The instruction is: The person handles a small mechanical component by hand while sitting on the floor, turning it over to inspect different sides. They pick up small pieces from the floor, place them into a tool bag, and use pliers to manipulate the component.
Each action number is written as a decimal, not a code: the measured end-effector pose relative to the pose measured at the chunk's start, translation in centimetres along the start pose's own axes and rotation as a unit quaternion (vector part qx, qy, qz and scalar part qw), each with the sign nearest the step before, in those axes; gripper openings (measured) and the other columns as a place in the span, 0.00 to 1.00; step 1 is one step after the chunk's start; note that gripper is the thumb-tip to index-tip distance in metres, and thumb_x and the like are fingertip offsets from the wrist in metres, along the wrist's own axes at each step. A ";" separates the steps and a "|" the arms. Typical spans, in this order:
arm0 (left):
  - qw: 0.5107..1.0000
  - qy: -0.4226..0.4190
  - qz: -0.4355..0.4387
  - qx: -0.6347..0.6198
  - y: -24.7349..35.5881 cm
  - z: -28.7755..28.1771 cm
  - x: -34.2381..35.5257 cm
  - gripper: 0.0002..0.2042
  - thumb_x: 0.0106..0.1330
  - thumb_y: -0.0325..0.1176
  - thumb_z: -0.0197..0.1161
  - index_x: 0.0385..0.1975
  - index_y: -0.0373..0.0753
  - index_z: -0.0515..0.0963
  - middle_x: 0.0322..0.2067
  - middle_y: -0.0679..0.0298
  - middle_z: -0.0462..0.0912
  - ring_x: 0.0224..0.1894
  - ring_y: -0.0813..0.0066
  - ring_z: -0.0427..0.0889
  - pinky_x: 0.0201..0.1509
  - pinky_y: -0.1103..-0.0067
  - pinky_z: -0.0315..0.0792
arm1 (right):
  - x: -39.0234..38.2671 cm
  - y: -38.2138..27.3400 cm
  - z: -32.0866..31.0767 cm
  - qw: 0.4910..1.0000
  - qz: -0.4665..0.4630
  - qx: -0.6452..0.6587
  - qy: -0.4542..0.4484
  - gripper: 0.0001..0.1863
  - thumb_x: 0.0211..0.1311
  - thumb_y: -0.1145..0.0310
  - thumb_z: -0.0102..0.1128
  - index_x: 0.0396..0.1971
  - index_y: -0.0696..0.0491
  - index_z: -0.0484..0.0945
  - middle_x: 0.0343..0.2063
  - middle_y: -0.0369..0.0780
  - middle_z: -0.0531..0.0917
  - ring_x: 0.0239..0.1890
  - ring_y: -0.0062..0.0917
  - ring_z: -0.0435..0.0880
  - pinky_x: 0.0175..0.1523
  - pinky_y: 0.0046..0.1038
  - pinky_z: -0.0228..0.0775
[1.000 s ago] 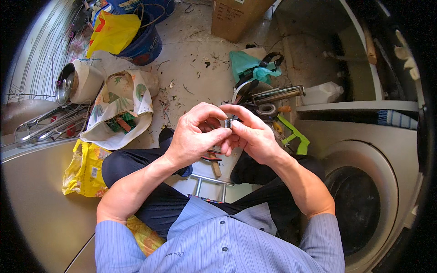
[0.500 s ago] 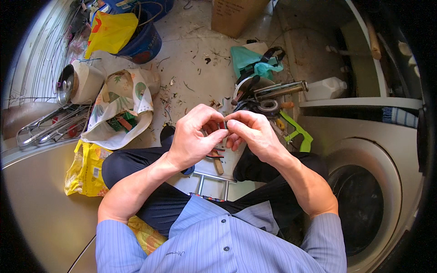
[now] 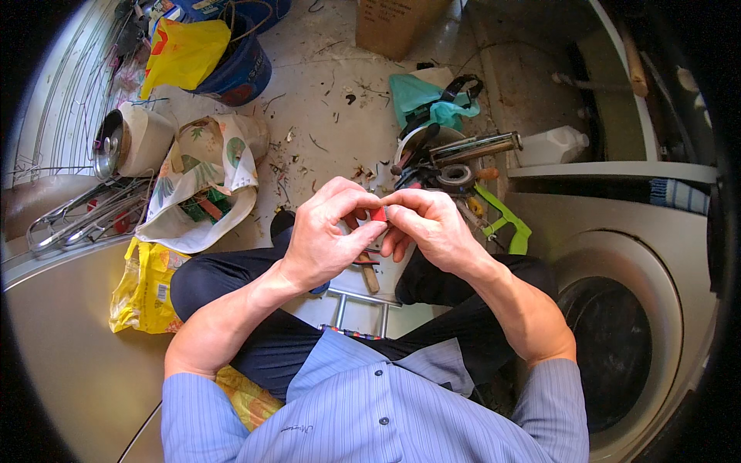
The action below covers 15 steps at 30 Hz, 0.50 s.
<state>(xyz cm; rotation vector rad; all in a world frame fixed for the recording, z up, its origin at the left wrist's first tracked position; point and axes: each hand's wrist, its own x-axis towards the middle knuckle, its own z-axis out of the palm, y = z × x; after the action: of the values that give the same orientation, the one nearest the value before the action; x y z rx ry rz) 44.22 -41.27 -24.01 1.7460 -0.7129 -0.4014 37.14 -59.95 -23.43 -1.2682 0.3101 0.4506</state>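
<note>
Between my two hands is a small red piece (image 3: 378, 214) with a dark, ridged edge on its right side; its exact kind is too small to make out. My left hand (image 3: 328, 231) is closed in a pinch on its left side, thumb below and fingers above. From the right, my right hand (image 3: 428, 228) pinches the ridged end between thumb and forefinger, its other fingers curled underneath. Below them, partly covered by my hands, a tool with red-and-black handles and a wooden-handled tool (image 3: 370, 279) lie on the floor between my legs.
At right stand a front-loading washing machine (image 3: 610, 332) and a heap of tools with a lime-green piece (image 3: 505, 224). A teal bag (image 3: 432, 104) lies beyond. To the left are a patterned cloth bag (image 3: 243, 204), a yellow packet (image 3: 147, 289) and a blue bucket (image 3: 247, 81). Debris litters the floor.
The small piece has turned a little between my fingers, so more of its red face shows. Both hands stay in nearly the same place.
</note>
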 end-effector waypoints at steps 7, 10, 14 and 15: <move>1.000 0.006 0.004 -0.010 0.1 -0.3 -0.1 0.09 0.57 0.24 0.71 0.37 0.33 0.82 0.35 0.62 0.79 0.28 0.80 0.79 0.30 0.84 0.75 | 0.0 0.0 0.1 0.999 0.005 0.037 -0.007 0.13 0.73 0.68 0.49 0.43 0.63 0.77 0.25 0.42 0.85 0.23 0.21 0.84 0.29 0.23 0.77; 1.000 0.012 -0.011 -0.021 0.4 -0.4 -0.2 0.09 0.57 0.24 0.71 0.38 0.33 0.82 0.35 0.62 0.79 0.28 0.80 0.79 0.31 0.84 0.74 | 0.0 0.3 0.0 0.997 -0.003 0.072 -0.023 0.14 0.73 0.67 0.50 0.45 0.63 0.76 0.25 0.42 0.85 0.23 0.21 0.83 0.29 0.22 0.75; 0.999 -0.002 -0.029 -0.025 0.5 -0.6 -0.3 0.11 0.56 0.24 0.71 0.39 0.33 0.82 0.37 0.62 0.79 0.34 0.79 0.81 0.37 0.84 0.76 | 0.1 0.9 -0.4 0.993 -0.008 0.105 -0.048 0.16 0.74 0.64 0.52 0.49 0.62 0.76 0.31 0.41 0.84 0.27 0.21 0.84 0.33 0.21 0.77; 0.999 -0.006 -0.029 -0.032 0.3 -0.7 -0.3 0.11 0.56 0.24 0.71 0.39 0.33 0.82 0.38 0.61 0.78 0.35 0.79 0.81 0.37 0.83 0.77 | 0.0 1.0 -0.2 0.993 -0.012 0.108 -0.045 0.16 0.74 0.64 0.51 0.49 0.62 0.75 0.30 0.42 0.85 0.26 0.21 0.84 0.32 0.21 0.76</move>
<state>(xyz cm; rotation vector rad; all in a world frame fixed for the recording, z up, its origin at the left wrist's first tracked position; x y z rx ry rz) 44.31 -40.57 -23.58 1.7074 -0.6522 -0.4696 36.69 -59.88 -24.35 -1.0364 0.2590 0.4399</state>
